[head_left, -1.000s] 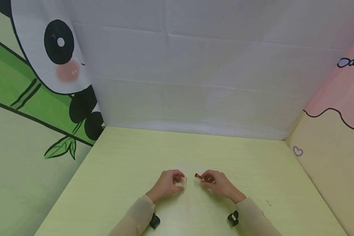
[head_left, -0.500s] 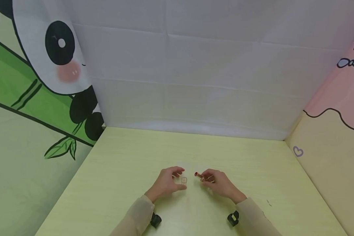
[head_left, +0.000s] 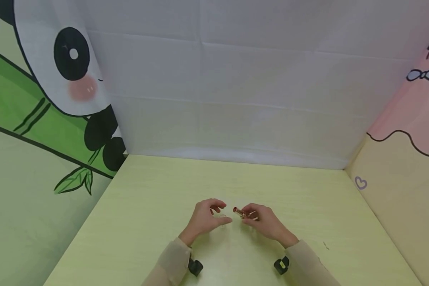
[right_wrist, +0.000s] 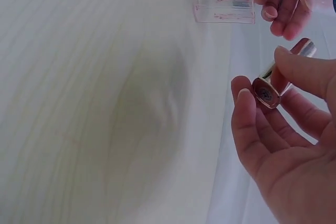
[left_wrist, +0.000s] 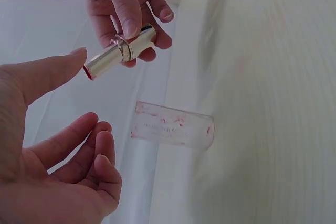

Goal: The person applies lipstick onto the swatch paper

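From my remote feed I see a pale yellow table (head_left: 146, 190) with faint grain and a small dark mark (head_left: 326, 246) toward its right side. Creased white cloth (head_left: 236, 79) backs it; a cartoon panda (head_left: 39, 43) on green bamboo (head_left: 7, 83) covers the left wall, pink over cream the right wall (head_left: 400, 178). The right hand (head_left: 266, 222) pinches a tilted gold lipstick tube (left_wrist: 107, 60) above the table. The left hand (head_left: 204, 216) is empty, its fingers parted beside a clear, red-smudged cap (left_wrist: 173, 124) standing upright on the surface.
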Available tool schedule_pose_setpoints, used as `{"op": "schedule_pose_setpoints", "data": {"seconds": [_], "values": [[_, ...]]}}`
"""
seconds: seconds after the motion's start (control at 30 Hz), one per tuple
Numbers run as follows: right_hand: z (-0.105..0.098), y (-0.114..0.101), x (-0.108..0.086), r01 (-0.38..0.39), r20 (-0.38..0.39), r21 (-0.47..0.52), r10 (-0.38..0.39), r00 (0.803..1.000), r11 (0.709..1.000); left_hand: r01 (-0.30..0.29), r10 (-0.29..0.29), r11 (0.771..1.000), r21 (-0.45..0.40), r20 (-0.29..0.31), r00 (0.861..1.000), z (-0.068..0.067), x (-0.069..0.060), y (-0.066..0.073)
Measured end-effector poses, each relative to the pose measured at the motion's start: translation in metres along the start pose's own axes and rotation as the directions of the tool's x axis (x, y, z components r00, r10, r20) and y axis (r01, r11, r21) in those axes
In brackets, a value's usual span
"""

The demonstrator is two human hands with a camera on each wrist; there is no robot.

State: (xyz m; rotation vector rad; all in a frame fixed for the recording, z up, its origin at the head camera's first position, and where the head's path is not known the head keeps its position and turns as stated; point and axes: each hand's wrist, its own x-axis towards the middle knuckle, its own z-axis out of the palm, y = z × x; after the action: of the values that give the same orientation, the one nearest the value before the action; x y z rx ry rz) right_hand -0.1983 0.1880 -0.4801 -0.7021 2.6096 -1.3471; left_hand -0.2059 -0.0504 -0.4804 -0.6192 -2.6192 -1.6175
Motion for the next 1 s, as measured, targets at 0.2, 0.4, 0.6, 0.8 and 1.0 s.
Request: {"op": "schedule_pose_setpoints", "data": {"seconds": [0.2, 0.4, 0.6, 0.8, 1.0], "values": [[0.000, -0.007, -0.001, 0.017, -0.033, -0.005, -0.017, 0.999, 1.000, 0.031, -0.030, 0.998, -0.052, 0.021, 0.999, 0.007, 0.000, 0.008], [0.001, -0.011, -0.002, 0.036, -0.048, 0.008, -0.035, 0.998, 0.999, 0.031, -0.032, 0.997, -0.065, -0.017, 0.999, 0.013, 0.000, 0.013], [0.002, -0.015, -0.002, 0.056, -0.056, 0.023, -0.055, 0.997, 0.998, 0.030, -0.035, 0.993, -0.110, -0.048, 0.998, 0.018, 0.002, 0.016], [0.001, -0.020, -0.002, 0.064, -0.057, 0.040, -0.062, 0.996, 0.997, 0.037, -0.049, 0.990, -0.137, -0.089, 0.995, 0.020, 0.002, 0.018], [0.002, -0.023, 0.000, 0.059, -0.046, 0.038, -0.058, 0.997, 0.998, 0.047, -0.065, 0.985, -0.167, -0.100, 0.993, 0.021, 0.002, 0.018]]}}
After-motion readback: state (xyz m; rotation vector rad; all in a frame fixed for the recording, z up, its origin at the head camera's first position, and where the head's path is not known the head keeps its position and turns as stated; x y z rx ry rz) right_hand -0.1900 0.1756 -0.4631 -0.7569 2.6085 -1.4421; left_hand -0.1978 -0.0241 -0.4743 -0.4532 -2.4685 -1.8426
